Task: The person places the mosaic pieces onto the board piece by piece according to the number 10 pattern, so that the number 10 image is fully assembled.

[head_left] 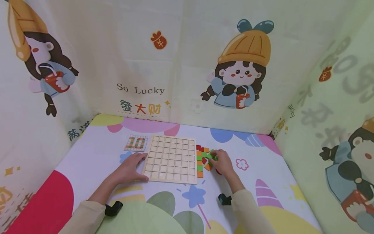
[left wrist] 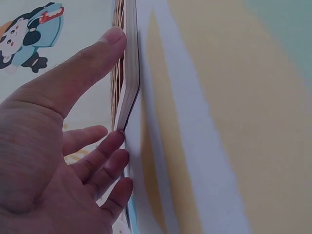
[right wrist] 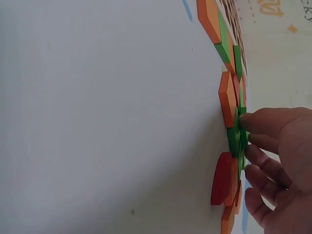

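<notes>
A wooden grid board with bare square cells lies flat on the table. My left hand rests at its left side, thumb by the near left corner. In the left wrist view the thumb lies straight along the board's edge, the other fingers loosely bent. Right of the board is a group of orange, green and red tiles. My right hand is over its right part, pinching a green tile between thumb and fingertips. A red tile lies just beside these fingers.
A small card with a coloured grid pattern lies by the board's upper left corner. Orange and green tiles form a column along the board's right edge. A printed cloth covers the table, and curtains stand behind and at both sides.
</notes>
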Demonstrator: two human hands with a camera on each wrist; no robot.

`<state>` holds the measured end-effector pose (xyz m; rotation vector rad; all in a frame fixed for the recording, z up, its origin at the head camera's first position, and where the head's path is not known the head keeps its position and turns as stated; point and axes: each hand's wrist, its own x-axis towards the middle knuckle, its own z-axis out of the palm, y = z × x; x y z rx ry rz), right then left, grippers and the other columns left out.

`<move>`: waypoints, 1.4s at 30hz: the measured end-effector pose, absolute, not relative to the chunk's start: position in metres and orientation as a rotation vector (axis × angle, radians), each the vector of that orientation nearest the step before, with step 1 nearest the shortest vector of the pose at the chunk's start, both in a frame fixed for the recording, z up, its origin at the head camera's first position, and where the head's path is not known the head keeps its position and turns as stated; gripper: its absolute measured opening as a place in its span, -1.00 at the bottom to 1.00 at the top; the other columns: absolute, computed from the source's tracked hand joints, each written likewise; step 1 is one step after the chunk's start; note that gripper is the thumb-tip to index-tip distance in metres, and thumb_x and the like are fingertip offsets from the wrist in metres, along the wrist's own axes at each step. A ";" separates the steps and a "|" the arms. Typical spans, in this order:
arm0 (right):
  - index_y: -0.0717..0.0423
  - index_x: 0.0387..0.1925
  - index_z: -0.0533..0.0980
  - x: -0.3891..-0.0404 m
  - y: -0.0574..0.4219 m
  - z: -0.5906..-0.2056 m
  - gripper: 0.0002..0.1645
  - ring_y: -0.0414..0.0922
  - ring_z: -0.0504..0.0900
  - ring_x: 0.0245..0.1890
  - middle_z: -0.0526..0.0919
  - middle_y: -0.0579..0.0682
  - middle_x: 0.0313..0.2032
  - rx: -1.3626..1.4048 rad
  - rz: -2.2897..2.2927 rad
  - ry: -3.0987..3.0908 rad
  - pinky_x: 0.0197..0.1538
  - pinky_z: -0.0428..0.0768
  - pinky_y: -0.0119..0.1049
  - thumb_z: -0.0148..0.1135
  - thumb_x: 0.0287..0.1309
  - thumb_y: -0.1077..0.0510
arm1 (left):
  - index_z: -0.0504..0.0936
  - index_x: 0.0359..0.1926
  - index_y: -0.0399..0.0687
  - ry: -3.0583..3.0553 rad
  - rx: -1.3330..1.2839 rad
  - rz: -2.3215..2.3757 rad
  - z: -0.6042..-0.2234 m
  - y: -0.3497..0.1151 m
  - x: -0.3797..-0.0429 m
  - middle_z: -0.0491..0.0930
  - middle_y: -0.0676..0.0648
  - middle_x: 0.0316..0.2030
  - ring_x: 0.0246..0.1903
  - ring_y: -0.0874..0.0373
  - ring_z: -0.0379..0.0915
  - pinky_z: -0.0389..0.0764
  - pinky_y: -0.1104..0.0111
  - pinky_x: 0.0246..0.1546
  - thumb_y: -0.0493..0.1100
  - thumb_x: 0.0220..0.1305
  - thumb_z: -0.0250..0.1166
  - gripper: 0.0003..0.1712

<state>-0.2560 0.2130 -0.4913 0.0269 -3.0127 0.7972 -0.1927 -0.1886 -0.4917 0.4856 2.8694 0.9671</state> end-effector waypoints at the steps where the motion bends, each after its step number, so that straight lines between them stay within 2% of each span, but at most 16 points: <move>1: 0.06 -0.04 0.62 -0.256 0.213 -0.491 -0.61 -0.01 0.50 -0.05 0.59 0.07 -0.07 0.023 0.787 -3.015 0.09 0.59 -0.07 0.40 0.08 0.07 | 0.30 0.37 -0.18 2.870 0.485 0.960 -0.492 -0.189 -0.193 0.40 -0.23 0.20 0.20 -0.19 0.31 0.35 -0.09 0.18 0.20 -0.25 0.59 0.18; 8: 0.08 -0.04 0.63 -0.255 0.217 -0.490 -0.60 -0.01 0.50 -0.06 0.58 0.08 -0.06 -0.007 0.736 -3.028 0.06 0.60 -0.07 0.40 0.07 0.05 | 0.30 0.37 -0.15 2.865 0.467 0.937 -0.487 -0.187 -0.194 0.37 -0.25 0.22 0.20 -0.23 0.29 0.38 -0.13 0.13 0.22 -0.25 0.59 0.17; 21: 0.16 -0.17 0.64 -0.253 0.215 -0.490 -0.60 -0.02 0.50 -0.11 0.62 0.08 -0.14 -0.051 0.677 -3.044 0.05 0.60 -0.10 0.46 -0.04 0.02 | 0.33 0.35 -0.15 2.860 0.490 0.900 -0.486 -0.186 -0.197 0.34 -0.29 0.24 0.22 -0.27 0.26 0.36 -0.16 0.14 0.24 -0.28 0.59 0.17; 27: 0.13 -0.19 0.64 -0.252 0.214 -0.490 -0.64 -0.03 0.50 -0.11 0.62 0.07 -0.14 -0.071 0.729 -3.025 0.02 0.61 -0.12 0.46 -0.05 0.05 | 0.33 0.35 -0.15 2.861 0.495 0.894 -0.488 -0.186 -0.199 0.34 -0.29 0.25 0.23 -0.26 0.25 0.35 -0.17 0.14 0.26 -0.28 0.58 0.18; 42: 0.09 -0.19 0.65 -0.247 0.188 -0.476 -0.68 -0.08 0.48 -0.19 0.63 0.01 -0.19 0.089 0.838 -2.970 -0.07 0.59 -0.20 0.43 -0.04 0.09 | 0.32 0.36 -0.16 2.855 0.472 0.893 -0.488 -0.189 -0.199 0.32 -0.31 0.27 0.26 -0.30 0.22 0.31 -0.20 0.17 0.23 -0.28 0.59 0.18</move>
